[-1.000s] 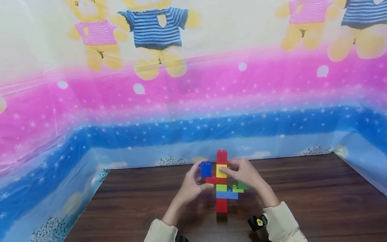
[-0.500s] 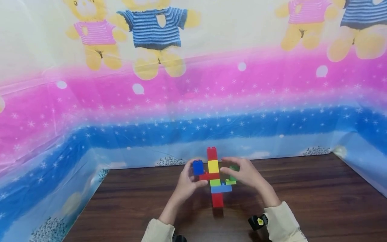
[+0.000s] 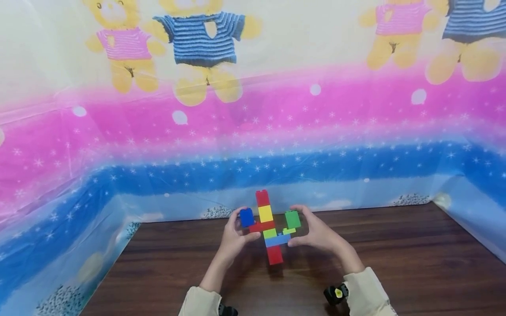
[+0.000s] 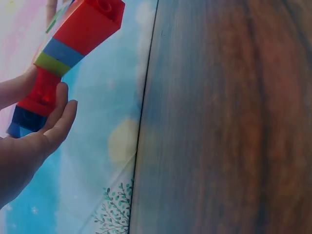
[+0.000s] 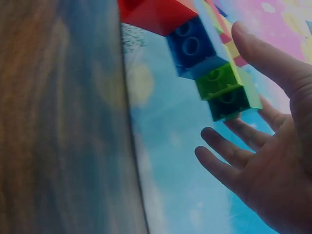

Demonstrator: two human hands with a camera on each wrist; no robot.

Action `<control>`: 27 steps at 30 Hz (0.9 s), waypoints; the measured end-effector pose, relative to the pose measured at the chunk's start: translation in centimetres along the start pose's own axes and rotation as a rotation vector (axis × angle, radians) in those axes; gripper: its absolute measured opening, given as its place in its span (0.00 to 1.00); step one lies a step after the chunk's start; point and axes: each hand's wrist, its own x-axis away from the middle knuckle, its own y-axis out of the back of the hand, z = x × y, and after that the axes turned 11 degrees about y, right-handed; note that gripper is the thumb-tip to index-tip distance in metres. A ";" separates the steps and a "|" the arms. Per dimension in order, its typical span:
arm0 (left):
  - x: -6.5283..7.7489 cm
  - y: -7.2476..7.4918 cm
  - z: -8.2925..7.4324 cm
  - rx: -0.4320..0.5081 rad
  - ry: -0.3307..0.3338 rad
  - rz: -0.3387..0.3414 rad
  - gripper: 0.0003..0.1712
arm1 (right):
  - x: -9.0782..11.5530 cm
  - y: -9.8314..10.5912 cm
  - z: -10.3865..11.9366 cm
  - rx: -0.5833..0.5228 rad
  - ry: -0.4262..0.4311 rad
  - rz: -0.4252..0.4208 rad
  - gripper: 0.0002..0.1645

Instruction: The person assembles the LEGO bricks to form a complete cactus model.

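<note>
A toy brick model (image 3: 266, 213) is held above the table, leaning slightly left at the top. Red, yellow, lime and light blue bricks make up its column. On its left arm stands a blue brick (image 3: 247, 217); on its right, a green brick (image 3: 292, 219). My left hand (image 3: 233, 239) grips the model by the left arm, thumb against the red brick (image 4: 41, 90) and fingers behind it. My right hand (image 3: 318, 232) is spread around the green side. In the right wrist view its fingers reach behind the green brick (image 5: 251, 92), and the thumb looks apart from the bricks.
A dark brown wooden table (image 3: 158, 272) lies under the hands. Behind and beside it hangs a printed cloth (image 3: 237, 131) with bears and snowflakes. Black wrist cameras (image 3: 335, 294) are strapped near the cream sleeves (image 3: 367, 289).
The model has moved left with my left hand and tilted. My right hand has let go of the yellow brick and moved down to the green brick's side, its thumb lowered.
</note>
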 end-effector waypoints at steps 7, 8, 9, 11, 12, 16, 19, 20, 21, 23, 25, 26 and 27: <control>0.2 0.1 -0.3 0.008 0.021 -0.005 0.41 | -0.1 -1.5 -0.5 0.016 0.025 -0.036 0.62; 0.2 0.0 -0.2 0.014 0.024 -0.002 0.41 | -0.1 -1.6 -0.6 0.022 0.030 -0.047 0.62; 0.2 -0.1 -0.2 0.018 0.027 0.000 0.42 | 0.0 -1.7 -0.7 0.029 0.029 -0.062 0.61; 0.1 -0.4 0.0 0.030 0.035 0.011 0.43 | 0.1 -1.7 -0.9 0.036 0.028 -0.091 0.59; 0.1 -0.6 0.0 0.038 0.038 0.020 0.44 | 0.2 -1.6 -1.0 0.045 0.027 -0.103 0.59; 0.0 -1.2 0.5 0.039 0.041 0.061 0.49 | 0.9 -1.3 -1.5 0.065 0.030 -0.130 0.56; 0.0 -1.2 0.7 0.004 0.050 0.107 0.51 | 1.2 -1.2 -1.7 0.079 0.024 -0.121 0.56; 0.0 -1.1 0.7 -0.009 0.055 0.128 0.51 | 1.4 -1.2 -1.8 0.079 0.013 -0.118 0.55; 0.1 -1.0 0.6 -0.037 0.057 0.145 0.51 | 1.5 -1.3 -1.8 0.082 0.002 -0.113 0.55; 0.2 -0.6 0.6 -0.078 0.063 0.178 0.50 | 1.7 -1.5 -1.9 0.086 -0.020 -0.105 0.55; 0.3 -0.3 0.6 -0.119 0.065 0.201 0.49 | 2.0 -1.8 -2.0 0.085 -0.050 -0.095 0.55; 0.3 -0.1 0.6 -0.136 0.071 0.210 0.48 | 2.1 -1.9 -2.1 0.084 -0.067 -0.089 0.56; 0.3 0.0 0.6 -0.165 0.077 0.214 0.48 | 2.2 -2.1 -2.1 0.084 -0.082 -0.085 0.56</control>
